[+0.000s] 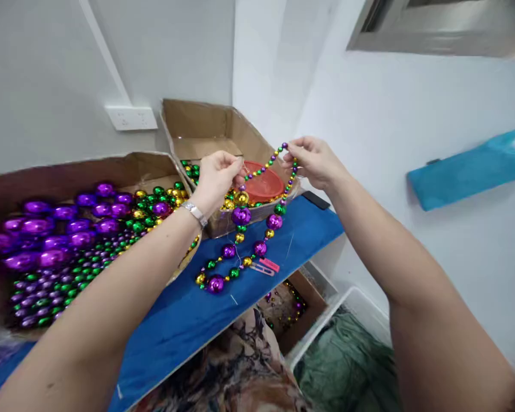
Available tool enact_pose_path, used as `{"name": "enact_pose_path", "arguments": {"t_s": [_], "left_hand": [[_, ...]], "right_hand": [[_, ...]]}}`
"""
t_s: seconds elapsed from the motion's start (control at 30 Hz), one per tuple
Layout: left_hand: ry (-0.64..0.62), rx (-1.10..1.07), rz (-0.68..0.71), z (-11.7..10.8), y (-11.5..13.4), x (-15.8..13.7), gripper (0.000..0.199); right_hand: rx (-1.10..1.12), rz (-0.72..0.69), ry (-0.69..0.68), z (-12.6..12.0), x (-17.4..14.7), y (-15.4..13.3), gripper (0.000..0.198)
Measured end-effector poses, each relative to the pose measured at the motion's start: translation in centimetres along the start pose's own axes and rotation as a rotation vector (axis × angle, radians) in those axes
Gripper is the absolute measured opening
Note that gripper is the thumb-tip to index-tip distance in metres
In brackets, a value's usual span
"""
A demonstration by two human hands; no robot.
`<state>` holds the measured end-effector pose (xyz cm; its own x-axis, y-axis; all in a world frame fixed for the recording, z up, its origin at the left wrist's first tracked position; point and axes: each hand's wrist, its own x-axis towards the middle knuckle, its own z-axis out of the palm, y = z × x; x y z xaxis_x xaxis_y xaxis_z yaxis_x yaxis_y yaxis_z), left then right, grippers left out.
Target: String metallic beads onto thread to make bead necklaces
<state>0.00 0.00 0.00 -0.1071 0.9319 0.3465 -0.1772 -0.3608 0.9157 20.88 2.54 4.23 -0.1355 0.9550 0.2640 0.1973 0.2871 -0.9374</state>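
A bead necklace (241,216) of purple, gold and green balls hangs between my two hands, its lower loop lying on the blue table (180,326). My left hand (220,174) pinches the strand near one end, where a thin clear thread shows. Higher and to the right, my right hand (312,159) grips the run of small beads between thumb and fingers. Beside the lower loop lie thread snips (262,269) and a small pink piece (270,264). Loose thread trails down near the beads.
A cardboard box (124,163) at left holds loose purple, green and gold beads. Behind my hands stands another box (214,114) with beads and a red bowl (264,183). A black flat object (316,200) lies at the table's right. Below are a bead box (313,292) and a white bin (356,297).
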Motion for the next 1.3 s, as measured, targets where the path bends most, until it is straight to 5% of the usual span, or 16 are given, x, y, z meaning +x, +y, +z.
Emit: {"name": "enact_pose_path", "arguments": {"t_s": [0.23,0.4,0.67,0.87,1.0,1.2,1.3], "left_hand": [[-0.046,0.032,-0.017,-0.4,-0.9,-1.7,0.013],[-0.084,0.098,-0.022,-2.5,-1.2,-4.0,0.016],[-0.107,0.277,-0.115,-7.9,-2.6,-9.7,0.02],[-0.088,0.345,-0.226,-11.2,-5.8,-15.2,0.021],[-0.006,0.361,-0.265,-12.6,-6.8,-18.2,0.02],[0.015,0.397,-0.245,-12.7,-6.9,-20.8,0.018],[0.003,0.432,-0.23,-12.7,-6.9,-21.2,0.019]], "right_hand": [[-0.089,-0.181,-0.097,0.3,-2.2,4.0,0.027],[-0.353,-0.334,-0.164,1.2,-6.7,8.0,0.023],[-0.518,-0.543,-0.426,9.7,-17.4,17.1,0.018],[-0.678,-0.578,-0.616,14.3,-20.1,21.1,0.021],[-0.45,-0.443,-0.603,14.6,-19.3,18.1,0.024],[0.031,0.131,-0.494,17.9,-18.1,13.7,0.034],[0.263,0.304,-0.48,19.7,-17.7,13.4,0.038]]}}
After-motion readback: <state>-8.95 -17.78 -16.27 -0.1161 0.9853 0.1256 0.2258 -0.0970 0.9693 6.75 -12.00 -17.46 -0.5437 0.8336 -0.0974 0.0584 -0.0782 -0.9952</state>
